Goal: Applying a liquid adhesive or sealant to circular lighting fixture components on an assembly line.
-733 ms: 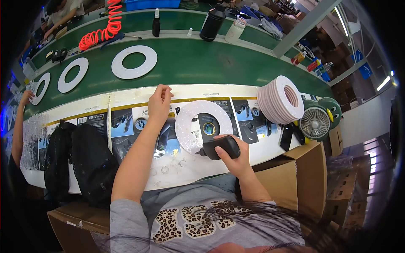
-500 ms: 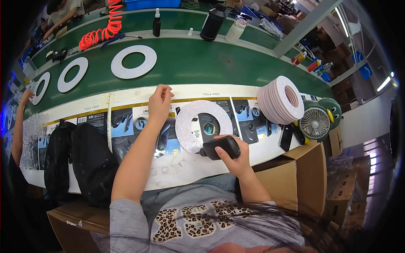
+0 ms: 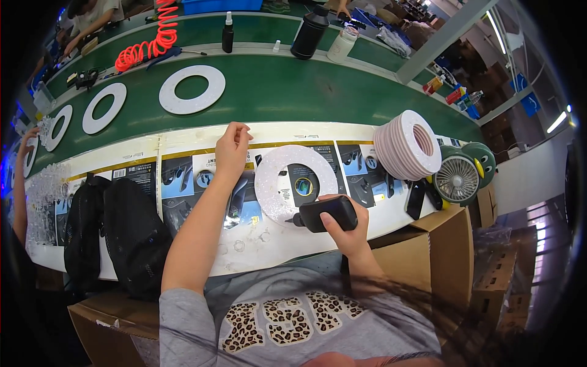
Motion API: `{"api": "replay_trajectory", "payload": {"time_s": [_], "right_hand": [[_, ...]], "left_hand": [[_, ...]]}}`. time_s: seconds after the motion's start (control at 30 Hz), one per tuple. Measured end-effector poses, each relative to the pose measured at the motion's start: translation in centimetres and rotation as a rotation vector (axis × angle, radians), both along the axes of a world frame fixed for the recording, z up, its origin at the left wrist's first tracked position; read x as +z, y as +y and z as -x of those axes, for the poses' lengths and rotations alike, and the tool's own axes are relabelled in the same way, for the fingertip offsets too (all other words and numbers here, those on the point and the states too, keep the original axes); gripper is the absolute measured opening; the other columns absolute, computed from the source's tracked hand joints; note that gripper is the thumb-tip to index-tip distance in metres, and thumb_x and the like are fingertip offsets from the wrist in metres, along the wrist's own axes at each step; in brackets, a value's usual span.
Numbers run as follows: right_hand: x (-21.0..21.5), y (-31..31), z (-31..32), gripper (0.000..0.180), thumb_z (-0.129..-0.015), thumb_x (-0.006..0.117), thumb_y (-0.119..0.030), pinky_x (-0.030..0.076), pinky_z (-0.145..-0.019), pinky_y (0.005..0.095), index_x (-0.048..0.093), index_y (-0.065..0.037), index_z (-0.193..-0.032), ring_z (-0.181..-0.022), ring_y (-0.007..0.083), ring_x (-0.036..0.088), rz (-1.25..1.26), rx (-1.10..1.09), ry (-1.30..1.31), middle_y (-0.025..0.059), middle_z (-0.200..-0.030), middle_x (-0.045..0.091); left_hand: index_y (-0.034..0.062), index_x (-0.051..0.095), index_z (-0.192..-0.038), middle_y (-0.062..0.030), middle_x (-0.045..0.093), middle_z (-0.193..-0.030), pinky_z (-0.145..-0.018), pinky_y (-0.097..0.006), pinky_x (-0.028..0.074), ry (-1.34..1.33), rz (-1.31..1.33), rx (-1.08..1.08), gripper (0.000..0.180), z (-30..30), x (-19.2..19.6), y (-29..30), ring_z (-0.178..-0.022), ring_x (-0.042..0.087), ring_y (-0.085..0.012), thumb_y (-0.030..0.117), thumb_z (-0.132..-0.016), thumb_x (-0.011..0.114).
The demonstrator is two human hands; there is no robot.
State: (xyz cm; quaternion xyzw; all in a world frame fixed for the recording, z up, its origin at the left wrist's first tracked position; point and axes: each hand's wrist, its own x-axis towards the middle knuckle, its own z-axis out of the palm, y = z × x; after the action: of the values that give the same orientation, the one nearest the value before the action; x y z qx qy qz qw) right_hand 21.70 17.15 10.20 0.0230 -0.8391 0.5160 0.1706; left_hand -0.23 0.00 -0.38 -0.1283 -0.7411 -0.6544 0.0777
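A black squeeze bottle (image 3: 330,214) lies tilted in my right hand (image 3: 354,227), which is wrapped round it. The bottle's nozzle points left, its tip over the near edge of a white speckled ring (image 3: 266,183); whether it touches cannot be told. That ring lies flat on printed sheets covering the white work board (image 3: 287,248). My left hand (image 3: 233,147) rests by the board's far edge, left of the ring, with fingers curled and nothing showing in them. To the right, a stack of similar rings (image 3: 394,147) leans on its side.
Several white rings (image 3: 192,90) lie along the green belt (image 3: 293,92). A small fan (image 3: 455,178) and dark phone-like object (image 3: 415,200) sit at right. Black sleeve-like items (image 3: 131,232) lie at left near clear plastic pieces (image 3: 46,196). Another person's hand (image 3: 27,142) reaches in far left.
My right hand and the bottle have shifted slightly right. Rings on the belt have slid a little left. The other person's hand has moved left, uncovering another ring. My left hand stays put.
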Motion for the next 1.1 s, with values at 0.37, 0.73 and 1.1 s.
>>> {"api": "replay_trajectory", "payload": {"time_s": [0.37,0.73,1.1], "right_hand": [[-0.9,-1.0,1.1,0.024,-0.082,0.066,-0.008,0.049,-0.071,0.0241,0.063,0.005,-0.102,-0.078,0.0129,0.063,0.039,0.03,-0.018,0.01,-0.086,0.068],[-1.0,-1.2,1.4,0.024,-0.083,0.066,-0.011,0.049,-0.071,0.024,0.063,0.003,-0.102,-0.078,0.0119,0.063,0.021,0.03,-0.045,0.0093,-0.086,0.068],[-0.9,-1.0,1.3,0.025,-0.083,0.067,-0.013,0.049,-0.07,0.0245,0.064,0.003,-0.101,-0.077,0.0122,0.063,0.007,0.024,-0.054,0.0093,-0.085,0.068]], "left_hand": [[0.0019,0.057,-0.092,-0.0078,0.065,-0.075,-0.059,-0.028,0.048,-0.003,0.005,0.003,0.012,0.0,-0.1,0.1,-0.065,0.061,-0.0152,0.012,-0.092,0.053],[0.0015,0.057,-0.091,-0.0078,0.065,-0.074,-0.058,-0.028,0.048,0.007,0.006,0.004,0.013,0.0,0.2,-0.1,-0.063,0.06,-0.0149,0.013,-0.092,0.052],[0.0023,0.057,-0.092,-0.0078,0.066,-0.075,-0.06,-0.028,0.048,-0.012,0.022,0.0,0.012,0.0,0.0,0.0,-0.065,0.062,-0.0159,0.014,-0.092,0.052]]}}
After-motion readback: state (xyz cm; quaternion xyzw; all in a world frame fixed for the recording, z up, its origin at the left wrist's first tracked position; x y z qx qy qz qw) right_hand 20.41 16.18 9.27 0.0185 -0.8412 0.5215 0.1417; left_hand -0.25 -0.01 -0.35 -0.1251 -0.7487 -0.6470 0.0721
